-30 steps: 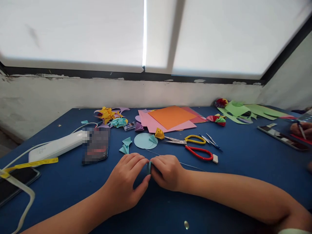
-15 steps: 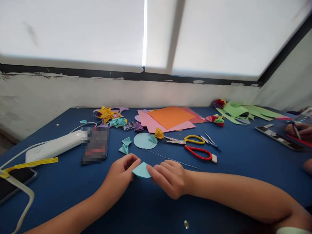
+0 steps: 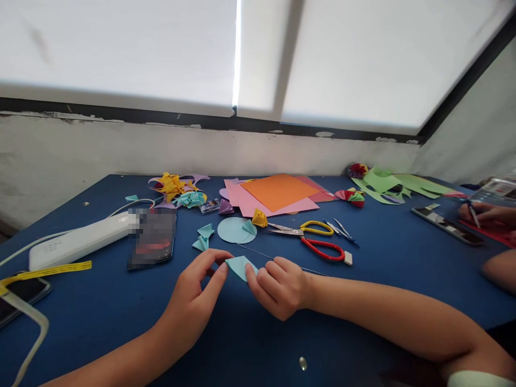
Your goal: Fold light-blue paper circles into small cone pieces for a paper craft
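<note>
A folded light-blue paper wedge (image 3: pixel 238 265) is held just above the blue table, between my two hands. Its left corner sits between the thumb and forefinger of my left hand (image 3: pixel 193 295). On the other side, my right hand (image 3: pixel 278 287) pinches the right end, with the fingers curled. Beyond the hands lie light-blue paper circles (image 3: pixel 231 230) and small folded light-blue pieces (image 3: pixel 203 236). A thin wire or thread (image 3: pixel 262 252) runs behind my right hand. Scissors (image 3: pixel 290 231) with one yellow and one red handle lie further back.
Orange paper (image 3: pixel 280 191) tops a stack of pink sheets (image 3: pixel 242 204). A white power bank (image 3: pixel 80 242) and phones lie at left, paper scraps (image 3: pixel 171 185) behind. An eraser (image 3: pixel 348 258) and pens (image 3: pixel 342 232) are right of centre. Another person's hand (image 3: pixel 494 215) holds a pen at far right.
The paper wedge has turned, its right end now lower and under my right fingers. My left thumb and forefinger have shifted about its left corner. The view has moved slightly.
</note>
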Demonstrator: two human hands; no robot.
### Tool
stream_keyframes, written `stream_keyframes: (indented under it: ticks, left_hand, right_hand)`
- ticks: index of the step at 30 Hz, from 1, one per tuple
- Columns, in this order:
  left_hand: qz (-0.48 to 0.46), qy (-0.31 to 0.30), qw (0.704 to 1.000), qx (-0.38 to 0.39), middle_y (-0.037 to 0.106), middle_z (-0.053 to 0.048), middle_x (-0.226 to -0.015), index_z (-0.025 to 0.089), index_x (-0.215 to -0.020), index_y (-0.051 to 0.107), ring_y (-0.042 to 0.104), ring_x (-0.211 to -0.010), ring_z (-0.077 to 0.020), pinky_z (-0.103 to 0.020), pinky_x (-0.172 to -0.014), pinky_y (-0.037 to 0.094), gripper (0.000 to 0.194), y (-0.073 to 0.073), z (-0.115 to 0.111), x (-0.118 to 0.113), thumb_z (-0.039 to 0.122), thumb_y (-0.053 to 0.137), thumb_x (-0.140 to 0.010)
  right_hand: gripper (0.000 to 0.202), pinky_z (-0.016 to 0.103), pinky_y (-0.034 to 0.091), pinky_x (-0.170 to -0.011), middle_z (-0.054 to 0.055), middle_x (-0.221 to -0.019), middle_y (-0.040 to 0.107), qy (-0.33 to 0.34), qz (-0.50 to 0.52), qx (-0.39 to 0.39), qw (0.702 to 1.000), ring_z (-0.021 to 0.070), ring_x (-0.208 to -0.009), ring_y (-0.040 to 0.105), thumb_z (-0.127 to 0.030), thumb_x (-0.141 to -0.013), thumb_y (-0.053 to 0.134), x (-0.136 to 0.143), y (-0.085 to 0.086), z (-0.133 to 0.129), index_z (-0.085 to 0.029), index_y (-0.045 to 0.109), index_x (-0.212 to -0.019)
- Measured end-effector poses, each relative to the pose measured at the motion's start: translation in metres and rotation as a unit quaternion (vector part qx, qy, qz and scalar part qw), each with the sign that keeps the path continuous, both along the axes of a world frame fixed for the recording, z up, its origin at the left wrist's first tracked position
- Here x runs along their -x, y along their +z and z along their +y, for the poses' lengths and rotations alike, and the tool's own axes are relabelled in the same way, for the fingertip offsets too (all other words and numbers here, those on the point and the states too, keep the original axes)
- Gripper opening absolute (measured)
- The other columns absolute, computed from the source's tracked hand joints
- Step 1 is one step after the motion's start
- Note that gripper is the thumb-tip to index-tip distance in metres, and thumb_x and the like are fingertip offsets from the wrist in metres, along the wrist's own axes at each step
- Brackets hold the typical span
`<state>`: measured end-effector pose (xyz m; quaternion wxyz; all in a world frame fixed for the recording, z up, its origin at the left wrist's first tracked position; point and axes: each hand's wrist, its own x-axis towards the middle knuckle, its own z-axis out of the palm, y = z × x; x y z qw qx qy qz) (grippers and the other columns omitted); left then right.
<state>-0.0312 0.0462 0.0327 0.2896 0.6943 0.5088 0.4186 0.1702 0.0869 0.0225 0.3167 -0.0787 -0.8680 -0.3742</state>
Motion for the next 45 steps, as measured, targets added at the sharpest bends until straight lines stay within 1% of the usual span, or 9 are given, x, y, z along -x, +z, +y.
stream_keyframes:
  ticks: [5,10,16,20,24,27,32,37,45]
  left_hand:
    - [0.019,0.017,0.999,-0.034,0.061,-0.001,-0.105,0.026,-0.096,0.062,0.055,-0.102,-0.0187,-0.027,-0.081,0.045,0.021,0.0,-0.001,-0.001,0.037,0.046,-0.089]
    - [0.015,0.039,0.999,0.005,0.062,0.0,-0.093,0.026,-0.09,0.062,0.058,-0.086,-0.0172,-0.027,-0.071,0.046,0.019,-0.002,0.0,-0.002,0.04,0.051,-0.086]
    - [-0.004,0.023,0.999,-0.022,0.061,-0.002,-0.103,0.025,-0.09,0.066,0.057,-0.099,-0.0198,-0.031,-0.087,0.045,0.018,-0.004,0.0,-0.003,0.038,0.056,-0.083]
    - [-0.013,-0.025,0.998,-0.053,0.064,-0.003,-0.103,0.025,-0.092,0.068,0.057,-0.102,-0.0206,-0.034,-0.089,0.046,0.017,-0.003,-0.004,-0.003,0.034,0.055,-0.085]
    - [0.07,-0.047,0.993,-0.086,0.069,-0.005,-0.101,0.022,-0.098,0.068,0.055,-0.107,-0.0253,-0.044,-0.096,0.039,0.021,-0.004,-0.008,-0.004,0.032,0.058,-0.083]
    - [0.073,-0.051,0.995,-0.039,0.07,-0.006,-0.097,0.02,-0.094,0.069,0.054,-0.106,-0.026,-0.044,-0.097,0.038,0.022,-0.005,-0.007,-0.007,0.033,0.054,-0.085]
    - [-0.031,-0.088,0.993,0.068,0.066,-0.004,-0.081,0.018,-0.072,0.068,0.058,-0.09,-0.0222,-0.033,-0.086,0.044,0.026,-0.004,-0.001,-0.01,0.035,0.053,-0.085]
    - [-0.072,-0.073,0.987,0.123,0.064,-0.003,-0.078,0.016,-0.073,0.068,0.058,-0.078,-0.0194,-0.028,-0.072,0.045,0.028,-0.003,0.0,-0.009,0.036,0.052,-0.085]
    - [-0.098,-0.075,0.98,0.159,0.065,-0.002,-0.075,0.018,-0.079,0.07,0.057,-0.077,-0.0197,-0.027,-0.069,0.044,0.028,-0.004,-0.001,-0.008,0.04,0.054,-0.084]
  right_hand:
    - [0.019,0.027,0.021,-0.042,0.0,-0.059,0.045,-0.006,-0.002,-0.031,0.999,0.0088,-0.045,0.037,-0.014,-0.084,0.048,0.0,0.0,0.001,-0.005,0.063,-0.091]
    - [0.018,0.026,0.022,-0.041,0.0,-0.057,0.045,-0.013,0.002,-0.064,0.998,0.0087,-0.045,0.037,-0.013,-0.083,0.049,0.0,0.0,0.0,-0.006,0.065,-0.086]
    - [0.021,0.027,0.022,-0.041,0.0,-0.059,0.045,-0.018,-0.004,-0.062,0.998,0.0091,-0.045,0.038,-0.015,-0.084,0.047,-0.001,-0.004,-0.002,-0.005,0.065,-0.09]
    - [0.021,0.027,0.021,-0.042,-0.001,-0.057,0.044,-0.037,-0.007,-0.049,0.998,0.0091,-0.045,0.038,-0.017,-0.082,0.054,0.0,-0.006,-0.003,-0.004,0.064,-0.095]
    - [0.019,0.028,0.023,-0.043,0.0,-0.059,0.048,-0.035,-0.004,-0.051,0.998,0.0096,-0.047,0.041,-0.019,-0.082,0.057,0.0,-0.007,-0.005,-0.005,0.065,-0.092]
    - [0.019,0.027,0.025,-0.044,0.002,-0.064,0.052,-0.02,-0.011,-0.06,0.998,0.0107,-0.048,0.045,-0.018,-0.082,0.055,0.001,-0.006,-0.006,-0.006,0.066,-0.09]
    - [0.019,0.027,0.031,-0.047,0.005,-0.074,0.055,0.033,-0.023,-0.077,0.996,0.0139,-0.057,0.053,-0.019,-0.081,0.054,0.001,-0.004,-0.006,-0.008,0.067,-0.088]
    - [0.019,0.028,0.036,-0.049,0.006,-0.083,0.059,0.035,-0.001,0.021,0.999,0.0144,-0.065,0.054,-0.017,-0.084,0.05,-0.001,-0.004,-0.002,-0.009,0.066,-0.09]
    - [0.015,0.029,0.036,-0.051,0.006,-0.082,0.061,0.047,0.021,0.098,0.994,0.0136,-0.066,0.051,-0.012,-0.087,0.046,-0.001,-0.008,0.003,-0.009,0.061,-0.092]
